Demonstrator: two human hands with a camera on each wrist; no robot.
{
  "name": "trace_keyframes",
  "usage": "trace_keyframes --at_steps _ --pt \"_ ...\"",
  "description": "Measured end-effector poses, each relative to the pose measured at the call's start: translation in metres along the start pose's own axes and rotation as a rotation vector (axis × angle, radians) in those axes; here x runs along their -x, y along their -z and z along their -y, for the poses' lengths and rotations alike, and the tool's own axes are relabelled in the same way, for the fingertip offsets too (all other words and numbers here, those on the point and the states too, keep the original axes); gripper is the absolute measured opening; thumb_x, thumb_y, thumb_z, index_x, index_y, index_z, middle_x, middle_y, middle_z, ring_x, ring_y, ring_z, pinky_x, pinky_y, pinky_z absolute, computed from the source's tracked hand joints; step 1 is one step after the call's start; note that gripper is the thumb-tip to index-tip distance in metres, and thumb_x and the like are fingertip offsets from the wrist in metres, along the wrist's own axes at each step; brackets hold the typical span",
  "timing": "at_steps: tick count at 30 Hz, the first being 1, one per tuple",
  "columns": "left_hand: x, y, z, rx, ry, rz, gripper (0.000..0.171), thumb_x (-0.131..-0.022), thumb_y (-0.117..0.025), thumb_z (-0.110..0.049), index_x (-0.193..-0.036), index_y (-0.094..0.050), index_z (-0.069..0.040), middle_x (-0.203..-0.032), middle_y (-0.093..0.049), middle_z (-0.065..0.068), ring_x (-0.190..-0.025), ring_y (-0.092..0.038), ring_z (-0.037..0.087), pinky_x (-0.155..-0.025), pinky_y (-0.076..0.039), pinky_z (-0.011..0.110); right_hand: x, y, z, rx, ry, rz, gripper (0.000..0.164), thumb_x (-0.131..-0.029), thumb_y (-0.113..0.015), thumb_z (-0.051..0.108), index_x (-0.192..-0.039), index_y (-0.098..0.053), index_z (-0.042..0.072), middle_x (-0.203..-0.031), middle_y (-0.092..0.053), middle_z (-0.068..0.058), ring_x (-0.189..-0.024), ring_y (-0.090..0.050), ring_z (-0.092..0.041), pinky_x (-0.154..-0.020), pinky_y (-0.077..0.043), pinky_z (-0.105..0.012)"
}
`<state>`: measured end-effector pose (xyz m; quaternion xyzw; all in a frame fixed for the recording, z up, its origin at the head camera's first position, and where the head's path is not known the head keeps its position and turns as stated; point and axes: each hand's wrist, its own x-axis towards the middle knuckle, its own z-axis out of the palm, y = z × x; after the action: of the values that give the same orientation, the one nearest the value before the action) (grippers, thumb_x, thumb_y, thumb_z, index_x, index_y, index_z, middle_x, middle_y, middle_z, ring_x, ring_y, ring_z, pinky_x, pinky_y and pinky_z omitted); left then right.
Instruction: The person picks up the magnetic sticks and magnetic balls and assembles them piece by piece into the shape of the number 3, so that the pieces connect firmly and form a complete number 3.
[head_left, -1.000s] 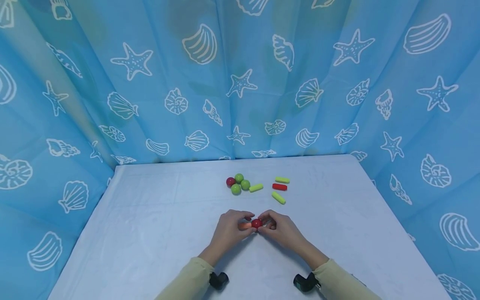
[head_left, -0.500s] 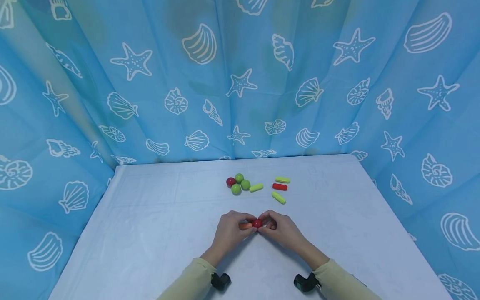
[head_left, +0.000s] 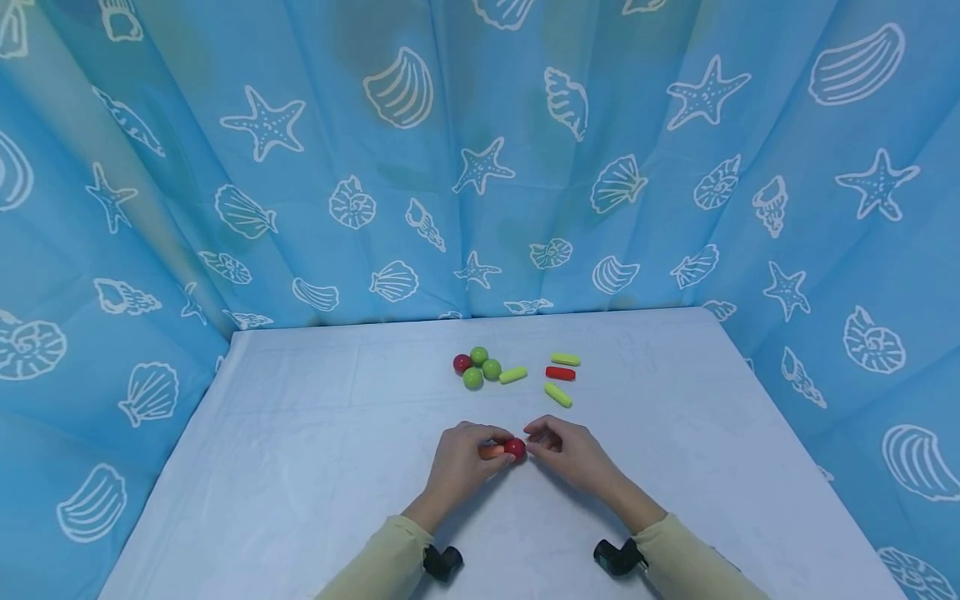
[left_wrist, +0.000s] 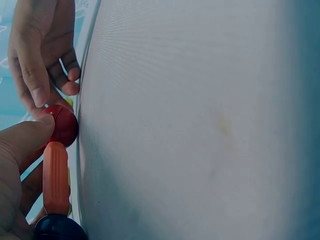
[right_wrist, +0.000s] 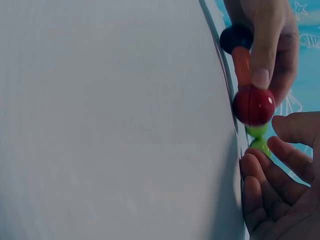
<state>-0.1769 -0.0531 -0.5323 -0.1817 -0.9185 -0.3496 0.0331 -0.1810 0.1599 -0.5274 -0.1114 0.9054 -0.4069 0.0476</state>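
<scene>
My left hand (head_left: 459, 458) pinches a red ball (head_left: 516, 450) between thumb and fingers. The ball sits on the end of a ribbed orange rod (left_wrist: 56, 177). A dark blue ball (left_wrist: 60, 229) is on the rod's other end, hidden by the left hand in the head view but visible in both wrist views. Just right of the red ball, my right hand (head_left: 576, 454) holds nothing, its fingers loosely bent. A small gap shows between its fingertips and the red ball (right_wrist: 254, 105) in the right wrist view.
Beyond the hands, several green balls (head_left: 491, 369) cluster with a dark red ball (head_left: 462, 363). A yellow-green rod (head_left: 513, 375) lies beside them. Farther right are a red rod (head_left: 560, 373) and two more yellow-green rods (head_left: 558, 394). A patterned blue curtain (head_left: 480, 225) surrounds the white table (head_left: 315, 450).
My right hand has let go of the red ball and drawn back slightly to the right. The left hand stays nearly still, holding the joined balls and rod.
</scene>
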Motion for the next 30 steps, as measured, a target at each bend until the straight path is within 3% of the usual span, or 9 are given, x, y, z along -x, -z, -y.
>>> trace_keyframes --at_steps 12,22,30 --pt "0.0 0.001 0.0 0.014 0.022 0.02 0.031 -0.086 -0.083 -0.032 -0.116 -0.077 -0.025 -0.107 -0.074 -0.011 -0.101 -0.061 0.011 -0.087 -0.05 0.035 -0.011 0.016 -0.015 0.011 -0.087 -0.05 0.025 -0.094 -0.074 0.019 -0.118 -0.069 0.015 -0.098 -0.069 0.006 -0.085 -0.061 -0.011 -0.078 -0.052 -0.026" --pt "0.001 -0.001 0.001 0.021 0.04 0.024 0.031 -0.086 -0.083 -0.032 -0.116 -0.077 -0.026 -0.106 -0.073 -0.012 -0.1 -0.06 0.011 -0.085 -0.049 0.034 -0.018 0.035 -0.026 0.016 -0.091 -0.1 0.025 -0.096 -0.071 0.017 -0.12 -0.068 0.01 -0.099 -0.067 0.0 -0.092 -0.063 -0.018 -0.086 -0.053 -0.038" --pt "0.0 0.0 0.001 0.025 0.05 0.025 0.031 -0.086 -0.083 -0.032 -0.115 -0.077 -0.026 -0.106 -0.073 -0.012 -0.1 -0.059 0.011 -0.085 -0.048 0.034 -0.027 0.042 -0.039 0.026 -0.109 -0.14 0.024 -0.096 -0.07 0.018 -0.119 -0.066 0.011 -0.103 -0.065 -0.004 -0.095 -0.063 -0.021 -0.087 -0.054 -0.039"
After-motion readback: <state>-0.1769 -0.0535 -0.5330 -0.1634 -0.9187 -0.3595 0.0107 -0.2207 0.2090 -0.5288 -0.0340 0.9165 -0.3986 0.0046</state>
